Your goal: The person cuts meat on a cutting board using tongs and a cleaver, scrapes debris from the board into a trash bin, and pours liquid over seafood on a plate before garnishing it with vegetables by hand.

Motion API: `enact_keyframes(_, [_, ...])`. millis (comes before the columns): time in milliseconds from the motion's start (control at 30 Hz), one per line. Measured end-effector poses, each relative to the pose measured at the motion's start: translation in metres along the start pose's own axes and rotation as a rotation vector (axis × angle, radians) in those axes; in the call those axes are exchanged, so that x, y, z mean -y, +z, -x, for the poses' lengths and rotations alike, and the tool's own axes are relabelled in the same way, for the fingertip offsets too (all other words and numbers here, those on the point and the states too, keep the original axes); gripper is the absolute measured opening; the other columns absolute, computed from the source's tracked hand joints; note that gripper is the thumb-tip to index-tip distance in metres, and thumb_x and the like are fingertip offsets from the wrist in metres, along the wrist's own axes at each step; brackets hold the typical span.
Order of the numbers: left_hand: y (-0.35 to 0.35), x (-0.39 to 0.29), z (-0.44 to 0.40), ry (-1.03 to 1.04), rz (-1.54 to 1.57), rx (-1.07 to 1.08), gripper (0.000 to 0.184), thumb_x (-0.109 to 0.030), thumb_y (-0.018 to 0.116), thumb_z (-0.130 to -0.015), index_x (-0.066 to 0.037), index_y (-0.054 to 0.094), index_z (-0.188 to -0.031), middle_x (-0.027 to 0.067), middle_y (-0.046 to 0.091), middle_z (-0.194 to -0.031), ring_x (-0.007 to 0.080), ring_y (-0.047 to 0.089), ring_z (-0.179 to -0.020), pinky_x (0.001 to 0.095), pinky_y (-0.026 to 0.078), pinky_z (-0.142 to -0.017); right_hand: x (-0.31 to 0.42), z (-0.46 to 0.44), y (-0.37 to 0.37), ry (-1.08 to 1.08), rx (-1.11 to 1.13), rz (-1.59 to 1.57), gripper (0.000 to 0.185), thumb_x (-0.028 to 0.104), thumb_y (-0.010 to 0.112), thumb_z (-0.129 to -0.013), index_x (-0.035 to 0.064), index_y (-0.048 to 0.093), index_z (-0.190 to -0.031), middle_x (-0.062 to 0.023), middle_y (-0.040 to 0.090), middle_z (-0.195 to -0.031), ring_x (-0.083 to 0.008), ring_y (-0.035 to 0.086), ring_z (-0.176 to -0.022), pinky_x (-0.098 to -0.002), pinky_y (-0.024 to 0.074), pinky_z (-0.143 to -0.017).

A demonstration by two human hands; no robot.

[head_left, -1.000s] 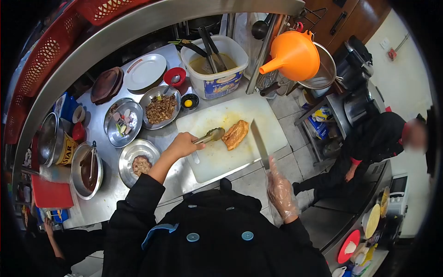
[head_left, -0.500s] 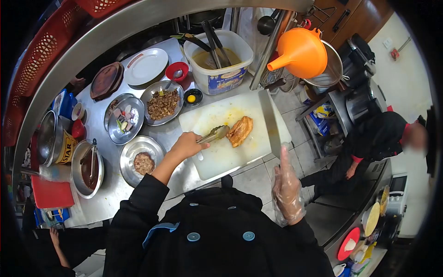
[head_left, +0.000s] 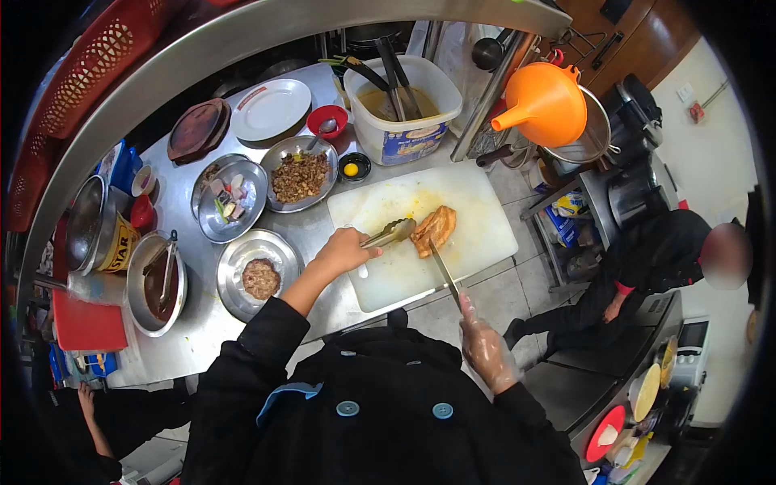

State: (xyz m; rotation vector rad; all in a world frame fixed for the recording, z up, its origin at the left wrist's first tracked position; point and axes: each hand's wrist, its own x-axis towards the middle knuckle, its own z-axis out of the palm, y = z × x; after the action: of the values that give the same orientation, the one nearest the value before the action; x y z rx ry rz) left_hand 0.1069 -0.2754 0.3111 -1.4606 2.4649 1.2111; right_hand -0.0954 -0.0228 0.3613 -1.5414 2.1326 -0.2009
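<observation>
My left hand (head_left: 346,251) is closed round metal tongs (head_left: 390,233), whose tips touch the left side of a browned slab of cooked meat (head_left: 436,229). That meat lies on a white cutting board (head_left: 485,194). My right hand (head_left: 487,352), in a clear plastic glove, grips a knife (head_left: 447,275) by its handle. The blade's far end meets the near edge of the meat; whether it has cut in I cannot tell. Left of the board, a metal plate (head_left: 229,283) holds a raw-looking patty (head_left: 261,279).
Behind the board stand a white tub (head_left: 408,145) with utensils, a small black bowl (head_left: 355,167) with a yolk, and a plate of chopped meat (head_left: 299,179). An orange funnel (head_left: 550,105) hangs at right. A person in black (head_left: 638,250) is to my right.
The knife has swung from upright over the board's right side down and left to the meat. My right hand has lowered and moved left. The tongs stay by the meat.
</observation>
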Motion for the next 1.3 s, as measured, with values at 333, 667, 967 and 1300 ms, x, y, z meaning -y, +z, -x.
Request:
enact_keyframes(333, [0.005,0.001,-0.019,-0.104,0.205,0.126,0.043,-0.045,0.072,-0.073,-0.006,0.073,-0.09,0.0092,0.061,-0.06,0.0164,0.059,-0.052,0.03,0.046,-0.052,-0.058,-0.025,0.016,0.214,-0.077,-1.219,0.058,0.013,0.05,-0.094,0.0164,0.025,-0.146,0.0025,0.048,-0.061,-0.0101,0.049,-0.05,-0.0248,0.0396,-0.045])
enact_keyframes(667, [0.013,-0.025,0.008,0.131,-0.084,-0.19,0.05,-0.037,0.073,-0.073,-0.002,0.064,-0.109,0.0186,0.064,-0.079,0.0342,0.064,-0.07,0.0412,0.05,-0.069,-0.091,-0.056,0.042,0.266,0.126,-1.503,0.06,0.018,0.051,-0.094,0.0228,0.022,-0.147,0.0006,0.041,-0.059,-0.0094,0.039,-0.042,-0.0241,0.0338,-0.038])
enact_keyframes(967, [0.012,-0.019,0.011,0.297,-0.195,-0.248,0.05,-0.033,0.072,-0.074,-0.003,0.061,-0.112,0.0186,0.061,-0.09,0.0349,0.063,-0.081,0.0415,0.05,-0.072,-0.052,-0.057,0.063,0.2,0.163,-1.561,0.067,0.025,0.054,-0.093,0.0182,0.017,-0.148,0.0009,0.041,-0.06,-0.0083,0.038,-0.041,-0.0244,0.0358,-0.037])
enact_keyframes(1300, [-0.003,-0.044,0.011,0.608,-0.2,-0.153,0.052,-0.026,0.076,-0.071,0.001,0.061,-0.112,0.0174,0.06,-0.086,0.034,0.061,-0.076,0.0395,0.048,-0.07,0.008,0.014,0.078,0.265,-0.256,-1.681,0.06,0.022,0.05,-0.096,0.0202,0.021,-0.147,0.0011,0.04,-0.06,-0.0078,0.038,-0.044,-0.0232,0.0344,-0.039])
